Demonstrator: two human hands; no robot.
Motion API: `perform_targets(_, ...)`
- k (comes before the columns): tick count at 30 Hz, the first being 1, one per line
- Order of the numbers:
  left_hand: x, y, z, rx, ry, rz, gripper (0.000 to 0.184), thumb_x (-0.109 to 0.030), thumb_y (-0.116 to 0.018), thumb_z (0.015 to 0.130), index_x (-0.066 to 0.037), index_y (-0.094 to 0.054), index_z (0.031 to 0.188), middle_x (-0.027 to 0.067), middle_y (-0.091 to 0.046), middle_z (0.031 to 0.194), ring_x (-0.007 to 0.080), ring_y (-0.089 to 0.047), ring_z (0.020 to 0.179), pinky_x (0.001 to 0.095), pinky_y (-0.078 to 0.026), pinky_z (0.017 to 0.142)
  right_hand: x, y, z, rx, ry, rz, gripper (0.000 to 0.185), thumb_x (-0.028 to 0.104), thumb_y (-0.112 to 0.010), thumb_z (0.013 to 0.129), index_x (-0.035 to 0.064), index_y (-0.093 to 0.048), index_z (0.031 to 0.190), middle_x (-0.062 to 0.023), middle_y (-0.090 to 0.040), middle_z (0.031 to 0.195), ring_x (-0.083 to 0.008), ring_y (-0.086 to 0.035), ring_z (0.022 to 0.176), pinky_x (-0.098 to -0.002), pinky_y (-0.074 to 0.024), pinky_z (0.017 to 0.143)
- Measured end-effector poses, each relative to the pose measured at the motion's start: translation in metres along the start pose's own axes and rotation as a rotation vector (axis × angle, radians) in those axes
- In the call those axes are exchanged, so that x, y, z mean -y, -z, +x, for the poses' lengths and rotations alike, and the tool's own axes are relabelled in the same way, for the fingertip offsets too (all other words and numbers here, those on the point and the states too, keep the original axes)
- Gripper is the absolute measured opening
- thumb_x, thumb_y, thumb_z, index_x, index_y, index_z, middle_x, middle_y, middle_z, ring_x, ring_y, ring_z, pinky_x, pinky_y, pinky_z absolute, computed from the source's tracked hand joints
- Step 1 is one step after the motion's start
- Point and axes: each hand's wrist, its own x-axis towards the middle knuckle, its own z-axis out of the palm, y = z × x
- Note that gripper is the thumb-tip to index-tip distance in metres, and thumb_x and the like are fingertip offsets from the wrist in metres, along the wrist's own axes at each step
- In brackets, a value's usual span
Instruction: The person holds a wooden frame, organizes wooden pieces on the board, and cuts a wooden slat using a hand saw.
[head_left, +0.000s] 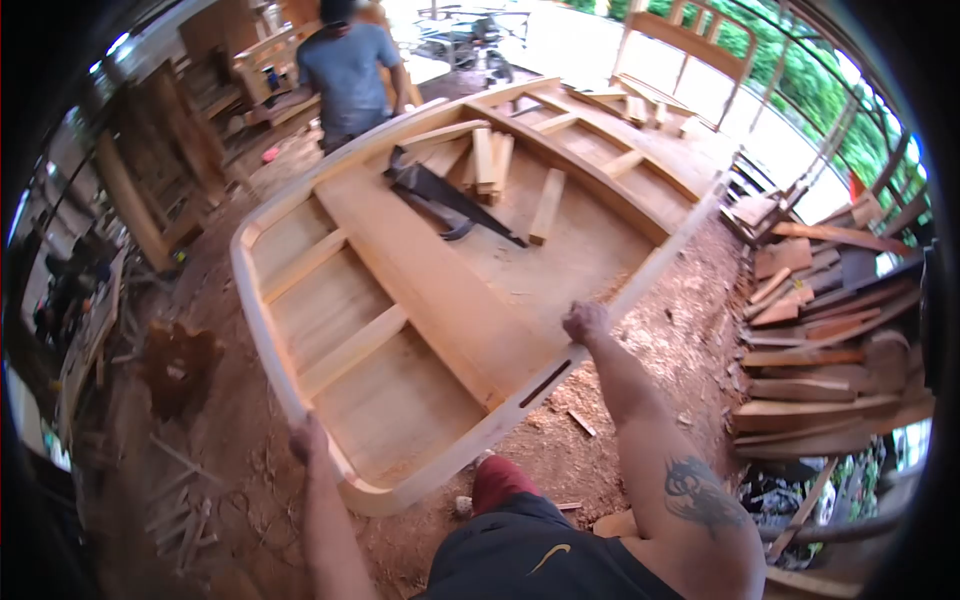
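A big wooden frame [263, 335] slants over the dirt floor [700, 310], its long axis running from near left to far right, the round-cornered end towards the left. A wide board [420, 280] crosses it between the long edges. On the panel beyond lies a black tool [450, 195], its tip towards the right end, beside pale wood blocks [547, 205]. Both hands grip the frame: the right hand [587, 325] curled over the near long edge, the left hand [308, 440] round the end rail by the near left corner.
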Motion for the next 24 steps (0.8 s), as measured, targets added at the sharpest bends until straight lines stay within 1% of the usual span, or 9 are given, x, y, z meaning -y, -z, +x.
perform_targets(1, 0.014, -0.023, 0.023, -0.008, -0.002, 0.053, 0.078, -0.063, -0.054, 0.093, 0.007, -0.062, 0.127, 0.0321, -0.070, 0.116, 0.0460, -0.071, 0.106, 0.0531, -0.057, 0.091, 0.002, 0.009, -0.004, 0.012, -0.002, -0.009, 0.037, 0.032, -0.051, 0.089, 0.0106, -0.078, 0.103, -0.0194, -0.076, 0.104, -0.0332, -0.071, 0.106, -0.0441, -0.0514, 0.098)
perform_targets(2, 0.007, -0.009, 0.015, 0.067, -0.002, 0.038, 0.080, -0.064, -0.053, 0.093, 0.010, -0.063, 0.124, 0.0330, -0.070, 0.115, 0.0468, -0.070, 0.106, 0.0529, -0.056, 0.092, -0.002, 0.002, 0.000, 0.034, 0.005, -0.026, 0.037, 0.032, -0.051, 0.089, 0.0104, -0.078, 0.102, -0.0188, -0.076, 0.104, -0.0338, -0.072, 0.103, -0.0444, -0.0521, 0.097)
perform_targets(3, -0.013, 0.018, -0.019, -0.017, -0.041, -0.003, 0.081, -0.064, -0.053, 0.093, 0.012, -0.063, 0.121, 0.0341, -0.070, 0.116, 0.0478, -0.070, 0.106, 0.0538, -0.056, 0.092, -0.004, -0.005, 0.001, -0.010, 0.012, -0.021, 0.037, 0.032, -0.051, 0.089, 0.0103, -0.078, 0.102, -0.0187, -0.077, 0.103, -0.0343, -0.073, 0.102, -0.0459, -0.0521, 0.097)
perform_targets(4, -0.003, 0.002, 0.000, 0.005, -0.007, 0.008, 0.083, -0.066, -0.055, 0.088, 0.005, -0.058, 0.132, 0.0319, -0.070, 0.118, 0.0474, -0.069, 0.109, 0.0542, -0.055, 0.096, -0.003, -0.003, -0.001, -0.029, 0.006, -0.005, 0.037, 0.032, -0.051, 0.089, 0.0102, -0.078, 0.102, -0.0186, -0.077, 0.103, -0.0341, -0.072, 0.103, -0.0462, -0.0519, 0.096)
perform_targets(7, 0.001, -0.003, 0.002, -0.048, -0.025, 0.004, 0.081, -0.064, -0.054, 0.092, 0.006, -0.055, 0.134, 0.0349, -0.069, 0.115, 0.0499, -0.069, 0.105, 0.0563, -0.055, 0.093, 0.005, 0.011, -0.004, 0.053, -0.041, 0.007, 0.038, 0.033, -0.052, 0.089, 0.0102, -0.078, 0.106, -0.0179, -0.077, 0.106, -0.0333, -0.072, 0.106, -0.0444, -0.0501, 0.096)
perform_targets(10, 0.003, -0.004, 0.008, -0.018, -0.019, 0.027, 0.080, -0.063, -0.056, 0.091, 0.002, -0.052, 0.137, 0.0345, -0.069, 0.115, 0.0504, -0.069, 0.106, 0.0571, -0.055, 0.094, 0.009, 0.024, -0.009, 0.105, -0.035, 0.004, 0.039, 0.033, -0.052, 0.089, 0.0101, -0.077, 0.109, -0.0171, -0.077, 0.108, -0.0326, -0.071, 0.108, -0.0440, -0.0482, 0.098)
perform_targets(19, -0.001, 0.001, 0.001, -0.016, -0.032, 0.004, 0.077, -0.061, -0.055, 0.092, 0.002, -0.051, 0.136, 0.0339, -0.069, 0.116, 0.0504, -0.069, 0.106, 0.0577, -0.055, 0.092, 0.009, 0.028, -0.012, 0.084, -0.024, 0.012, 0.040, 0.033, -0.051, 0.089, 0.0097, -0.076, 0.110, -0.0164, -0.076, 0.109, -0.0314, -0.070, 0.110, -0.0437, -0.0463, 0.100)
perform_targets(22, 0.002, -0.001, 0.005, -0.015, -0.035, 0.016, 0.078, -0.062, -0.055, 0.093, 0.002, -0.049, 0.137, 0.0348, -0.069, 0.116, 0.0507, -0.069, 0.106, 0.0575, -0.055, 0.091, 0.016, 0.042, -0.014, 0.182, -0.070, 0.015, 0.039, 0.029, -0.052, 0.088, 0.0097, -0.075, 0.114, -0.0148, -0.075, 0.115, -0.0275, -0.069, 0.113, -0.0414, -0.0433, 0.104)
perform_targets(24, 0.003, -0.001, 0.006, -0.011, -0.032, 0.018, 0.079, -0.062, -0.054, 0.093, 0.003, -0.048, 0.138, 0.0354, -0.069, 0.115, 0.0510, -0.069, 0.105, 0.0574, -0.056, 0.091, 0.015, 0.038, -0.014, 0.149, -0.057, 0.012, 0.039, 0.029, -0.052, 0.089, 0.0096, -0.075, 0.114, -0.0146, -0.076, 0.114, -0.0278, -0.069, 0.113, -0.0414, -0.0434, 0.104)
